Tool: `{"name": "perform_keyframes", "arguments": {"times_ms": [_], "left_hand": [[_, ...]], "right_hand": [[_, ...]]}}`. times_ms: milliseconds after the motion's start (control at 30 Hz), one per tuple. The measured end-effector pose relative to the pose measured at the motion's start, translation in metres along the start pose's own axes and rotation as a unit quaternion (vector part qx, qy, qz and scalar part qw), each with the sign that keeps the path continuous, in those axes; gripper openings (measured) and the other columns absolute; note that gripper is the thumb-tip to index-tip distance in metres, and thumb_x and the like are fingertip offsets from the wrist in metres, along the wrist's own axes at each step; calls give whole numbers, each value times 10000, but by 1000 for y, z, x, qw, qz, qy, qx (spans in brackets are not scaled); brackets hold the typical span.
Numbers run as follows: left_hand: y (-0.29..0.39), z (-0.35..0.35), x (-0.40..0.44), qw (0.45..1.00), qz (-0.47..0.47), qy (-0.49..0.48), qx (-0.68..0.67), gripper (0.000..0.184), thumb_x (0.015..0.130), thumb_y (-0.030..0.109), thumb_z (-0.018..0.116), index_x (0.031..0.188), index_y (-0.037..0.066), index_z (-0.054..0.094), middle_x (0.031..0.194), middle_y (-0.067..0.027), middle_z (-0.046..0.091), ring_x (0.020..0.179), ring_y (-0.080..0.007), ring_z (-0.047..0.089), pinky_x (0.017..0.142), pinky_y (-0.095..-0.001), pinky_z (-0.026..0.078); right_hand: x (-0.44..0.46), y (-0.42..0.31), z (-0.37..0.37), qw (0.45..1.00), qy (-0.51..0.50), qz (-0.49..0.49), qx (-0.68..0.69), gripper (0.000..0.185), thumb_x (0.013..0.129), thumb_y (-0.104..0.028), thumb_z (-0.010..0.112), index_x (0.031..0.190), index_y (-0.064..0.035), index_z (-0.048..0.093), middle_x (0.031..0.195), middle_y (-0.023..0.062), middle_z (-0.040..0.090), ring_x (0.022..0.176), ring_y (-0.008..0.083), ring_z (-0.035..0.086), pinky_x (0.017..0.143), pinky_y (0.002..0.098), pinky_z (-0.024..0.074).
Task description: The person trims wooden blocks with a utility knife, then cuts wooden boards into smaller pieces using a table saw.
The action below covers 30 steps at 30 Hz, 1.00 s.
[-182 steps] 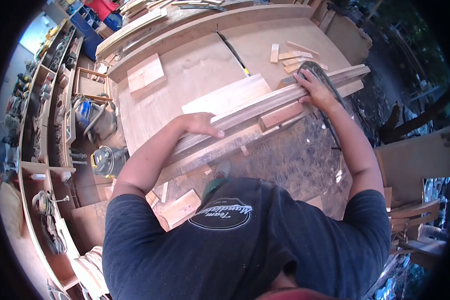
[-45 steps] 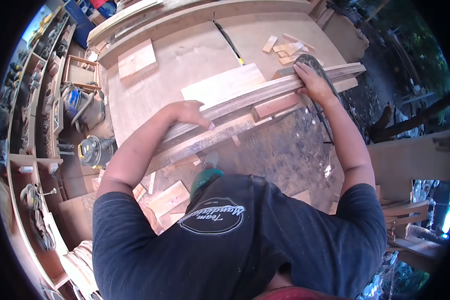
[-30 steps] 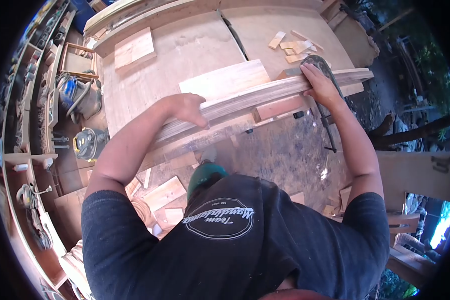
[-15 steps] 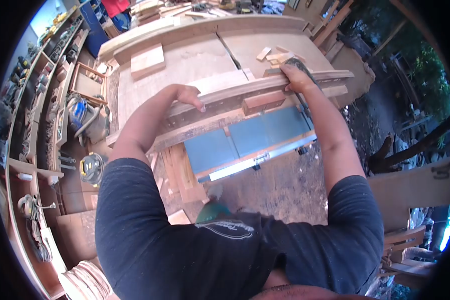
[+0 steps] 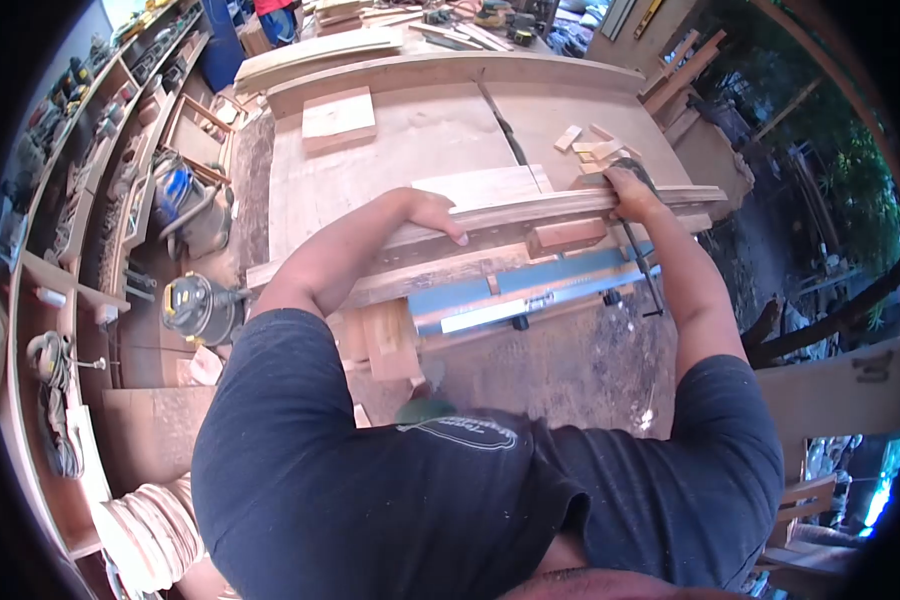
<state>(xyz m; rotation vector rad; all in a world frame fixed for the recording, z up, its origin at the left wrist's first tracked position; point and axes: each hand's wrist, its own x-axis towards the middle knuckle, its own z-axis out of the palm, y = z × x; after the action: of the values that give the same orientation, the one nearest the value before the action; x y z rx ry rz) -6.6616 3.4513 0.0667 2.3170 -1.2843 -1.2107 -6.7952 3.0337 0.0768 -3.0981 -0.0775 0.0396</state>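
Observation:
My left hand point(image 5: 433, 213) hooks over a long upright wooden fence board point(image 5: 495, 228), its thumb on the near face and its fingers hidden behind. My right hand point(image 5: 630, 192) grips the same board's right part, beside a dark bar clamp point(image 5: 642, 268) whose bar and handle hang down in front. A reddish wood block point(image 5: 567, 237) sits against the board's near face, between my hands. Behind the board spreads a flat plywood sled point(image 5: 410, 135) with a dark slot running through it. A blue saw table point(image 5: 450, 300) shows in front.
A thick wood block point(image 5: 338, 118) and small offcuts point(image 5: 598, 150) lie on the plywood. A shop vacuum point(image 5: 202, 308) and tool shelves point(image 5: 120, 170) stand left. Stacked boards point(image 5: 320, 55) lie beyond the far fence. Part of a person in red point(image 5: 272, 8) shows at the back.
The sled has come nearer me with both hands on its fence board, covering more of the blue saw table. The view has also shifted, moving things rightward in the picture.

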Motion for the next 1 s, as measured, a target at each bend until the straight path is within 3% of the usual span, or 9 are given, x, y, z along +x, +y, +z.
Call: {"name": "perform_keyframes", "arguments": {"times_ms": [200, 400, 467, 667, 733, 800, 867, 967, 1000], "left_hand": [[49, 0, -19, 999, -20, -23, 36, 1178, 621, 658, 706, 1436, -113, 347, 1459, -312, 399, 1353, -386, 419, 1125, -387, 338], [69, -1, -32, 998, -41, -27, 34, 1181, 620, 643, 705, 1430, -133, 335, 1462, -324, 385, 1364, -384, 408, 1128, -384, 340], [63, 0, -30, 998, -49, -21, 46, 1180, 618, 637, 708, 1427, -137, 337, 1461, -328, 385, 1364, -382, 409, 1128, -384, 342], [68, -2, -47, 1000, -3, -5, -14, 1006, 721, 659, 681, 1361, -88, 470, 1345, -301, 529, 1261, -380, 518, 1083, -393, 385], [55, 3, -44, 999, -6, -8, -49, 977, 767, 691, 619, 1345, -86, 492, 1334, -307, 533, 1255, -385, 521, 1082, -397, 387], [38, 1, -39, 996, -8, 3, -84, 958, 813, 723, 557, 1330, -83, 513, 1324, -313, 538, 1250, -390, 523, 1081, -400, 388], [24, 14, -48, 993, -3, 79, -85, 877, 911, 705, 424, 1329, -59, 528, 1316, -301, 548, 1234, -392, 534, 1082, -413, 387], [18, 20, -43, 994, -20, 76, -78, 859, 933, 697, 366, 1340, -44, 526, 1365, -300, 505, 1294, -393, 476, 1119, -420, 340], [21, 19, -37, 992, 2, 68, -103, 868, 932, 704, 358, 1343, -42, 524, 1383, -300, 488, 1320, -392, 450, 1131, -421, 323]], "right_hand": [[-30, 11, -42, 1000, -21, 1, 12, 922, 529, -19, 877, 1343, -68, 448, 1412, 154, 465, 1356, 345, 380, 1124, 386, 356], [34, -46, -60, 995, -38, -5, 87, 327, 878, -155, 536, 1137, 3, 657, 1169, 218, 660, 1102, 334, 639, 969, 457, 477], [93, -89, -37, 962, -224, 156, -20, 335, 888, -111, 491, 1147, -12, 678, 1215, 177, 654, 1133, 312, 636, 957, 453, 506], [118, -89, 9, 972, -106, 209, -24, 312, 888, -148, 539, 1130, -47, 709, 1167, 171, 682, 1039, 310, 686, 868, 401, 568], [120, -81, -31, 940, -284, 191, -9, 316, 860, -275, 650, 1064, -48, 731, 1104, 169, 706, 1004, 282, 697, 841, 390, 568], [133, -45, -44, 943, -190, 259, 84, 428, 780, -392, 760, 996, -23, 739, 895, 137, 728, 802, 240, 707, 748, 388, 553], [104, -10, -69, 949, -60, 290, 105, 509, 760, -469, 784, 949, 1, 737, 877, 144, 726, 802, 251, 706, 748, 392, 548], [80, 34, -66, 944, -43, 310, 103, 623, 751, -540, 775, 1043, 6, 709, 886, 165, 720, 855, 259, 699, 786, 389, 535], [60, 30, -66, 967, 56, 240, 60, 654, 759, -552, 763, 1108, -4, 685, 920, 172, 715, 908, 275, 688, 815, 398, 525]]}}
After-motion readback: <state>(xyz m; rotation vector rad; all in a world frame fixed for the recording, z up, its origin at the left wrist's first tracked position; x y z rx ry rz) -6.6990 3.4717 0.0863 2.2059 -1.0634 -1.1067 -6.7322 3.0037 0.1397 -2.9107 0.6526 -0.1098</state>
